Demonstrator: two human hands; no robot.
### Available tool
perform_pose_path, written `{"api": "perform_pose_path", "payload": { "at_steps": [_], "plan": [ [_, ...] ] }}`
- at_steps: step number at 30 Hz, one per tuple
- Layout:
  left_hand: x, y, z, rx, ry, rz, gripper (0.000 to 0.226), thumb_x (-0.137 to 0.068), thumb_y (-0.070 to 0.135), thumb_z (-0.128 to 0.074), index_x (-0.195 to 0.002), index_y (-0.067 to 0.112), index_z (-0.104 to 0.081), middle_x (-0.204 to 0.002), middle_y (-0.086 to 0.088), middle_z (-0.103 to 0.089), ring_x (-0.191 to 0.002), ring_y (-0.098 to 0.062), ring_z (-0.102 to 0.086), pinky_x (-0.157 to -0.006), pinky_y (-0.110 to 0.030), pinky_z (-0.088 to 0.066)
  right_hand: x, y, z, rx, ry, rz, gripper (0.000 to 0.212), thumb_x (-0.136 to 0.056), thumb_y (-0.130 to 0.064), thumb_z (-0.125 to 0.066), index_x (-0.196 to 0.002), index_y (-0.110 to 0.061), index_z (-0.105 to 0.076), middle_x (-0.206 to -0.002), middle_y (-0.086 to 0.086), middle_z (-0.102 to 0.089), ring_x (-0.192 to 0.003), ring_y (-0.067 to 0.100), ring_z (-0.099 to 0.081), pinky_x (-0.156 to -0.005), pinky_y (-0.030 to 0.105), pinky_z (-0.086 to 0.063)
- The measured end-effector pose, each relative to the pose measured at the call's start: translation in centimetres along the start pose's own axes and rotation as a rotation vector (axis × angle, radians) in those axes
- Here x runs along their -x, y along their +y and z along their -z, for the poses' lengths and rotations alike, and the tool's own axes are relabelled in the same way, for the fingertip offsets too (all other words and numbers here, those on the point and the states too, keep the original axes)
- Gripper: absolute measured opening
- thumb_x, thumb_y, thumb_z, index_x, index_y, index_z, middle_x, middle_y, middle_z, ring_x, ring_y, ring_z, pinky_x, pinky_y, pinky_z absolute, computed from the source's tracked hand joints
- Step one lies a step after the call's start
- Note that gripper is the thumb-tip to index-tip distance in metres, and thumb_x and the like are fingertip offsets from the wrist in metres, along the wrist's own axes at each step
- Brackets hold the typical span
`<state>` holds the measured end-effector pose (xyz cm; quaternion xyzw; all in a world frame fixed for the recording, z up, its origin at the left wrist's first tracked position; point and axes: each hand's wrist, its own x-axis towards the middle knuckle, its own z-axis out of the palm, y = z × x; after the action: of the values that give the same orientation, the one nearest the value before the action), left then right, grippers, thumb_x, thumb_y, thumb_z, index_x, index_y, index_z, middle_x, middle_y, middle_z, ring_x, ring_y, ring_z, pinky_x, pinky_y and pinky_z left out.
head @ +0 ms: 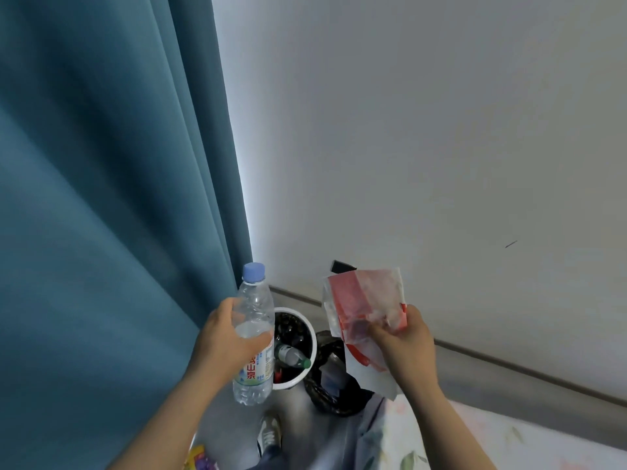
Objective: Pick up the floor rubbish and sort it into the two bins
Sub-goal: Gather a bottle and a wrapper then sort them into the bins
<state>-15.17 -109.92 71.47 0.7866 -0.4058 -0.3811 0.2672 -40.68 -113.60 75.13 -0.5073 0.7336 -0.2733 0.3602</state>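
Observation:
My left hand point(225, 337) grips a clear plastic water bottle point(254, 334) with a pale blue cap, held upright above the floor. My right hand point(403, 337) holds a red-and-white plastic wrapper point(364, 307) by its lower right edge. Below and between the hands stands a white round bin point(310, 334) with a black liner; a green-capped bottle point(291, 356) lies inside it. To its right sits a second bin lined with a black bag point(325, 398), partly hidden by the wrapper.
A teal curtain point(101, 198) hangs on the left, next to a white wall point(424, 130) with a grey skirting board point(509, 371). My shoe point(269, 432) stands on the grey floor. A colourful wrapper point(200, 459) lies at the bottom edge. Floral fabric point(526, 446) fills the lower right.

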Motion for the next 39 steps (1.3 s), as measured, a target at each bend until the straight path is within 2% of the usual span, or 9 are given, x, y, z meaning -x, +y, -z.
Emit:
{"api": "perform_pose_path", "payload": {
  "at_steps": [4, 9, 14, 20, 25, 28, 33, 36, 39],
  "plan": [
    [-3.1, -0.9, -0.8, -0.054, -0.014, 0.020, 0.052, -0.062, 0.029, -0.084, -0.099, 0.022, -0.048, -0.106, -0.001, -0.054, -0.087, -0.021, -0.057, -0.072, -0.031, -0.045, -2.1, 1.1, -2.0, 0.048, -0.007, -0.047, 0.024, -0.076, -0.019, -0.073, -0.085, -0.017, -0.051, -0.077, 0.001, -0.061, -0.070, 0.017, -0.057, -0.057, 0.030, -0.042],
    [-6.5, -3.1, -2.8, -0.096, -0.056, 0.052, 0.057, -0.060, 0.030, -0.085, -0.105, 0.022, -0.051, -0.106, 0.001, -0.055, -0.093, -0.022, -0.057, -0.078, -0.034, -0.050, -4.8, 3.1, -4.9, 0.104, -0.044, -0.102, 0.023, -0.076, -0.019, -0.073, -0.088, -0.017, -0.053, -0.076, -0.002, -0.060, -0.068, 0.016, -0.056, -0.055, 0.028, -0.039],
    [-9.7, -5.9, -5.8, -0.165, -0.109, 0.117, 0.060, -0.066, 0.027, -0.084, -0.112, 0.017, -0.048, -0.104, 0.004, -0.049, -0.093, -0.019, -0.050, -0.076, -0.029, -0.042, -7.7, 6.3, -8.1, 0.133, -0.067, -0.184, 0.025, -0.076, -0.025, -0.072, -0.091, -0.016, -0.054, -0.075, -0.002, -0.060, -0.069, 0.015, -0.057, -0.054, 0.028, -0.039],
    [-14.1, -10.2, -10.8, -0.192, -0.187, 0.219, 0.062, -0.065, 0.026, -0.085, -0.113, 0.015, -0.047, -0.112, 0.000, -0.056, -0.095, -0.020, -0.053, -0.076, -0.028, -0.041, -11.8, 11.4, -11.9, 0.184, -0.094, -0.246, 0.027, -0.077, -0.027, -0.068, -0.093, -0.014, -0.051, -0.077, 0.000, -0.060, -0.072, 0.022, -0.058, -0.056, 0.029, -0.039],
    [-17.7, -14.4, -15.6, -0.238, -0.297, 0.318, 0.065, -0.070, 0.031, -0.082, -0.122, 0.018, -0.046, -0.119, 0.001, -0.057, -0.092, -0.017, -0.051, -0.074, -0.027, -0.041, -14.9, 16.6, -15.2, 0.237, -0.148, -0.269, 0.029, -0.078, -0.026, -0.070, -0.095, -0.013, -0.049, -0.076, -0.001, -0.058, -0.074, 0.025, -0.058, -0.061, 0.031, -0.042],
    [-19.4, -16.5, -18.5, -0.269, -0.340, 0.335, 0.066, -0.073, 0.034, -0.079, -0.128, 0.019, -0.044, -0.120, 0.000, -0.058, -0.091, -0.017, -0.053, -0.074, -0.026, -0.041, -16.3, 19.5, -16.9, 0.266, -0.178, -0.290, 0.026, -0.080, -0.023, -0.067, -0.096, -0.011, -0.050, -0.078, 0.002, -0.058, -0.069, 0.022, -0.055, -0.055, 0.028, -0.038],
    [-22.3, -19.9, -22.6, -0.352, -0.404, 0.374, 0.073, -0.065, 0.047, -0.075, -0.128, 0.027, -0.044, -0.116, -0.006, -0.062, -0.099, -0.028, -0.062, -0.082, -0.036, -0.053, -18.3, 23.7, -19.5, 0.302, -0.212, -0.293, 0.019, -0.082, -0.019, -0.065, -0.088, -0.011, -0.048, -0.075, 0.007, -0.057, -0.062, 0.021, -0.049, -0.053, 0.028, -0.038],
    [-23.7, -21.7, -24.4, -0.439, -0.419, 0.400, 0.075, -0.068, 0.048, -0.071, -0.132, 0.029, -0.038, -0.118, -0.012, -0.055, -0.103, -0.034, -0.058, -0.079, -0.034, -0.051, -19.4, 25.7, -20.7, 0.320, -0.228, -0.302, 0.019, -0.081, -0.018, -0.064, -0.086, -0.013, -0.047, -0.073, 0.004, -0.055, -0.063, 0.021, -0.050, -0.053, 0.028, -0.037],
    [-24.9, -22.8, -25.7, -0.422, -0.427, 0.461, 0.083, -0.072, 0.044, -0.070, -0.142, 0.030, -0.028, -0.126, -0.015, -0.045, -0.106, -0.035, -0.055, -0.078, -0.034, -0.051, -20.3, 27.0, -21.9, 0.333, -0.249, -0.311, 0.021, -0.081, -0.019, -0.065, -0.088, -0.013, -0.046, -0.073, 0.000, -0.053, -0.065, 0.019, -0.051, -0.053, 0.028, -0.036]
  ]
}}
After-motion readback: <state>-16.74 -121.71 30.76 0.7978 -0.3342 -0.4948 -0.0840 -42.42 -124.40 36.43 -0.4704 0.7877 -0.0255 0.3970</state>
